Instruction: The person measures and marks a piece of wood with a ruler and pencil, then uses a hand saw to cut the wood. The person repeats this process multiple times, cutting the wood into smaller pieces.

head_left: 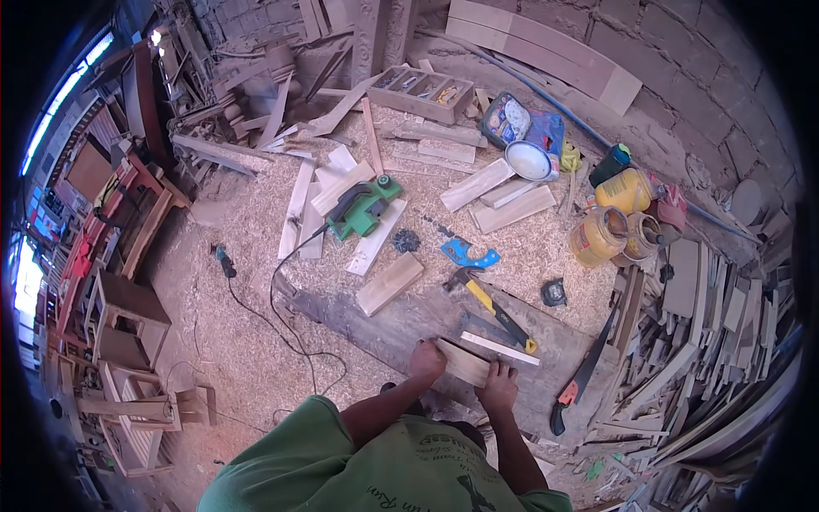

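A short wooden board (464, 363) lies between my two hands at the near edge of the work surface. My left hand (428, 360) grips its left end, and my right hand (499, 386) has its fingers bent over the right end. Just beyond the board rests a thin pale wooden strip (501, 349). Past that lies a hammer (493, 309) with a yellow and black handle. To the right, a handsaw (582, 377) with an orange and black handle lies on the wood. The undersides of my fingers are hidden.
A green electric planer (365, 210) with a trailing cord sits among wood pieces. Nearby are a blue tool (470, 253), a loose block (390, 283) and a black tape measure (554, 293). Yellow jars (598, 236) and stacked offcuts (682, 341) stand right; stools (128, 316) stand left.
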{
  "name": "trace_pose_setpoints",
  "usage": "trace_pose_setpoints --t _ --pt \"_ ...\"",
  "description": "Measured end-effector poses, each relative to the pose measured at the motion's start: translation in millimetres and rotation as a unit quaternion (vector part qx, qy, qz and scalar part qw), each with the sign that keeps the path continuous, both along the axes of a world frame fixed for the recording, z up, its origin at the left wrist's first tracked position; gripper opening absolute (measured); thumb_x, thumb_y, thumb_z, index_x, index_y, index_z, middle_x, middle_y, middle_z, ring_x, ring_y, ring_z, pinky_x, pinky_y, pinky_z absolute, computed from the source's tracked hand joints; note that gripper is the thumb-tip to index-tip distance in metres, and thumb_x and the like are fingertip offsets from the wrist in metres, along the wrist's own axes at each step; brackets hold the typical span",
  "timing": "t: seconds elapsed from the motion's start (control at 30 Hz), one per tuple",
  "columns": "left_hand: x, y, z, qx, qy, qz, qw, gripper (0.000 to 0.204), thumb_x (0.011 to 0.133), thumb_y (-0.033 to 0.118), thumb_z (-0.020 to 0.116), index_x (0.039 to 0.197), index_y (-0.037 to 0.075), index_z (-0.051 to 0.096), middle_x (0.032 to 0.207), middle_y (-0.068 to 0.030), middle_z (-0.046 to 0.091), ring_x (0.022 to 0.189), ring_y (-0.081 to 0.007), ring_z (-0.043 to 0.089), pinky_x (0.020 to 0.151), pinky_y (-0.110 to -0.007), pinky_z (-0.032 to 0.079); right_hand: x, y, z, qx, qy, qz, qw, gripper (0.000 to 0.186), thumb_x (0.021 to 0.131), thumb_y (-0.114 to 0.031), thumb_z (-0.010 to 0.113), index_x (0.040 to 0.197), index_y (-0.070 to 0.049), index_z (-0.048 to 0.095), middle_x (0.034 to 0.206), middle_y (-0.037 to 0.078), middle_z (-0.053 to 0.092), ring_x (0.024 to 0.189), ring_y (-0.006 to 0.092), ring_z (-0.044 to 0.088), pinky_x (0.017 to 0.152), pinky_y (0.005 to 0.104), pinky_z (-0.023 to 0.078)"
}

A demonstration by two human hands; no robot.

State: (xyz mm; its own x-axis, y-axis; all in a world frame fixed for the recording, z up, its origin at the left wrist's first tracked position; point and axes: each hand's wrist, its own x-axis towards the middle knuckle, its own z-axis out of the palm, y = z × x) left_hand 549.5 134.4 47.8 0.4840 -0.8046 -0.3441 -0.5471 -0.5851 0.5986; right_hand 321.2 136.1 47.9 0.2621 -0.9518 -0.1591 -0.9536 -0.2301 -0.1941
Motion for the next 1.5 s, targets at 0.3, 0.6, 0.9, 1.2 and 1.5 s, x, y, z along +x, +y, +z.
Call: trace_pose_setpoints --t 0.3,0.6,0.9,1.2,1.5 --pt "-5 -6 -2 0.006 -0.001 -0.007 1.000 0.034 0.099 0.020 0.057 0.120 -0.001 0.074 0.124 -0.0322 0.070 0.116 -0.0510 0.070 0.102 -0.057 0.058 -3 -1 3 -0.004 -0.003 0.005 1.000 0.088 0.073 -0.035 0.093 0.149 -0.009 0.057 0.144 0.015 0.058 0.135 0.0459 0.055 0.096 0.0545 0.065" --pt "-14 -4 -11 0.024 -0.030 0.010 0.999 0.035 0.101 0.020 0.055 0.120 -0.003 0.072 0.121 -0.0319 0.070 0.113 -0.0519 0.069 0.100 -0.059 0.057 -5 -3 13 0.036 0.020 0.017 0.999 0.091 0.075 -0.036 0.091 0.154 -0.009 0.055 0.148 0.016 0.058 0.136 0.0452 0.056 0.096 0.0542 0.066" --pt "-1 -7 -28 0.009 -0.014 0.002 1.000 0.033 0.103 0.020 0.055 0.117 -0.003 0.073 0.114 -0.0336 0.073 0.110 -0.0531 0.071 0.098 -0.062 0.056 -6 -7 15 0.041 0.000 0.022 0.999 0.095 0.072 -0.037 0.093 0.155 -0.008 0.056 0.149 0.015 0.058 0.136 0.0442 0.056 0.099 0.0530 0.065" --pt "0 -7 -40 -0.017 0.001 0.011 1.000 0.034 0.094 0.023 0.063 0.112 -0.002 0.078 0.104 -0.0332 0.076 0.102 -0.0531 0.074 0.091 -0.062 0.058 -15 -7 8 0.055 0.003 0.016 0.998 0.097 0.075 -0.038 0.092 0.158 -0.008 0.052 0.152 0.017 0.054 0.140 0.0471 0.052 0.101 0.0560 0.065" --pt "21 12 -47 -0.063 0.122 0.007 0.990 0.041 0.077 0.026 0.086 0.113 0.006 0.085 0.095 -0.0186 0.082 0.085 -0.0346 0.078 0.078 -0.048 0.060 -9 -2 -8 0.013 -0.021 0.024 0.999 0.092 0.071 -0.031 0.090 0.152 -0.006 0.055 0.144 0.015 0.058 0.135 0.0439 0.055 0.092 0.0525 0.067"
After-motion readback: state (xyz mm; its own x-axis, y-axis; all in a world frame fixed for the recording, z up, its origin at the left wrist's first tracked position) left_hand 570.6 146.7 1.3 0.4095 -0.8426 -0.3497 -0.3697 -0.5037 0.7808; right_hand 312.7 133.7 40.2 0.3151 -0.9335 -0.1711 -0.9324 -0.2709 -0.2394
